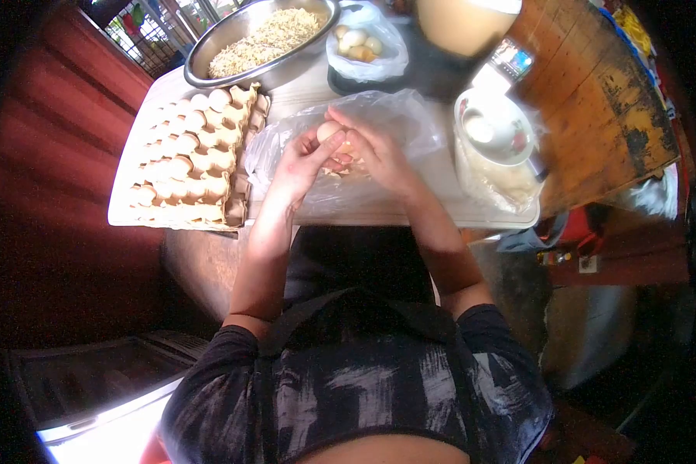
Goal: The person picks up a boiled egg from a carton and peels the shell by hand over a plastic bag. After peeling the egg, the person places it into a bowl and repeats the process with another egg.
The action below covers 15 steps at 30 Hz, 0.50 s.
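Table (433,210), one, upper centre.
Plastic bag (416,122), one, spread upon it.
Left hand (303,161), gripping the egg; right hand (373,153), against it, own grip unclear.
Egg (330,132), one, upper centre, above the bag.
Handling, presumably: light, even pressure, kept over the bag.

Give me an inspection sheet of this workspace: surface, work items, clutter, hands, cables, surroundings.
Surface: pale table, partly covered by a clear plastic bag.
Work items: egg in hand, shell-like fragments beneath; egg trays holding eggs at the left.
Clutter: metal basin of pale bits, bag of eggs at the back, white bowl at the right.
Hands: left hand holds the egg; right hand close against it, grip unclear.
Cables: nothing seen.
Surroundings: reddish wall covering left, worn wooden surface right.
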Available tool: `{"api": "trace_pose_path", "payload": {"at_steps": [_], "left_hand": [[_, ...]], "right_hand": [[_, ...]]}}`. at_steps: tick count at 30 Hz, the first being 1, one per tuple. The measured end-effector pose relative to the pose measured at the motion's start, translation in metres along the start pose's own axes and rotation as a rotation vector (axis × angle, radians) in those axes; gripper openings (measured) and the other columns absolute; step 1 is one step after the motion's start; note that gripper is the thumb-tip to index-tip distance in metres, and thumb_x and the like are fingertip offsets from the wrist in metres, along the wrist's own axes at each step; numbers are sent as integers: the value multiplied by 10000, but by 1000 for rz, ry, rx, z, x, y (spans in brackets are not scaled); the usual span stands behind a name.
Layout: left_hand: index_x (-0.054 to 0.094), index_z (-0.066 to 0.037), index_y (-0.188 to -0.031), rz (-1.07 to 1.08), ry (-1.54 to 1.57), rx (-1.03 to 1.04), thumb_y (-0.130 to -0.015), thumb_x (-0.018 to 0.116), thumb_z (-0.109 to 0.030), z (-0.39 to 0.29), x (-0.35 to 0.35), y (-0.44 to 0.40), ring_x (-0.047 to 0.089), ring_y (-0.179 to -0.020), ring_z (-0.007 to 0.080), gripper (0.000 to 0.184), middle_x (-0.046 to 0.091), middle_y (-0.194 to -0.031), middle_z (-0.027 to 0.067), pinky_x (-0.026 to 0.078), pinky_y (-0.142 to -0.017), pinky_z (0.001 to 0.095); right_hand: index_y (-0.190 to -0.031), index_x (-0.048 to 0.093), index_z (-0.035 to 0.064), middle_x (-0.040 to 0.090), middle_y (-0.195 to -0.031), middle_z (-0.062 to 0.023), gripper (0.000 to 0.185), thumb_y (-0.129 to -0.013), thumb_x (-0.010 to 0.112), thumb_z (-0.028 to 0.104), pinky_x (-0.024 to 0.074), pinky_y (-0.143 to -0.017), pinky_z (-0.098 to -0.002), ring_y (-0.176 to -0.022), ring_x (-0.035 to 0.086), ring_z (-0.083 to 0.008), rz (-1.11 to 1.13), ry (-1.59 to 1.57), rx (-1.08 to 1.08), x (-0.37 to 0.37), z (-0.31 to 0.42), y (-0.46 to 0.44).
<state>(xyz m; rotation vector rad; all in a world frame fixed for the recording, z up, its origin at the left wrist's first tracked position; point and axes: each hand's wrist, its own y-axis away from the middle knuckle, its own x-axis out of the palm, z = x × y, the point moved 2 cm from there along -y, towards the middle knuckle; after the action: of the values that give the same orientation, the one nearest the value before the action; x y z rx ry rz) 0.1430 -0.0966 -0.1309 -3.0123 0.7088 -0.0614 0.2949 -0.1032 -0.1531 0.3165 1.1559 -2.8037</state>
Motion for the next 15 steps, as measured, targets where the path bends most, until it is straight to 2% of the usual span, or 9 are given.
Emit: {"api": "trace_pose_path", "payload": {"at_steps": [3, 7, 9, 13, 15], "left_hand": [[599, -2, -1038, -2, 17, 10, -904, 609, -250, -2, 0, 1, 624, -747, 114, 282, 653, -900, 53, 504, -681, 235], [575, 13, -1093, 76, 41, -43, -905, 606, -287, 4, -6, 1, 645, -811, 151, 356, 654, -988, 77, 480, -718, 245], [577, 9, -1093, 88, 2, -56, -907, 602, -289, 6, -8, 2, 645, -810, 138, 352, 653, -980, 66, 465, -703, 234], [571, 1, -1107, 60, 51, -114, -912, 593, -292, 6, -12, 4, 635, -793, 122, 352, 646, -973, 54, 450, -679, 226], [580, -34, -1123, 20, 114, -129, -898, 613, -308, 7, -17, 3, 616, -751, 100, 355, 644, -971, 33, 415, -669, 226]], "right_hand": [[-1243, 541, 36, 597, -1191, -160, 338, -959, 432, 183, 472, -870, -351, -1030, 618, -288, 0, 43, -23, -1, 0, -1], [-1179, 579, 23, 625, -1115, -177, 310, -959, 427, 179, 482, -833, -362, -990, 628, -304, 18, 92, 30, -4, 4, 0], [-1131, 603, 13, 647, -1039, -182, 288, -955, 435, 167, 488, -798, -370, -936, 641, -312, 24, 92, 59, -4, 2, 1], [-1105, 617, 9, 654, -1005, -185, 274, -946, 462, 169, 493, -769, -377, -898, 651, -303, -53, 98, 114, -3, -1, 3], [-1095, 626, 8, 655, -999, -182, 256, -920, 515, 160, 490, -765, -357, -889, 646, -297, -68, 8, 238, -1, -5, 2]]}}
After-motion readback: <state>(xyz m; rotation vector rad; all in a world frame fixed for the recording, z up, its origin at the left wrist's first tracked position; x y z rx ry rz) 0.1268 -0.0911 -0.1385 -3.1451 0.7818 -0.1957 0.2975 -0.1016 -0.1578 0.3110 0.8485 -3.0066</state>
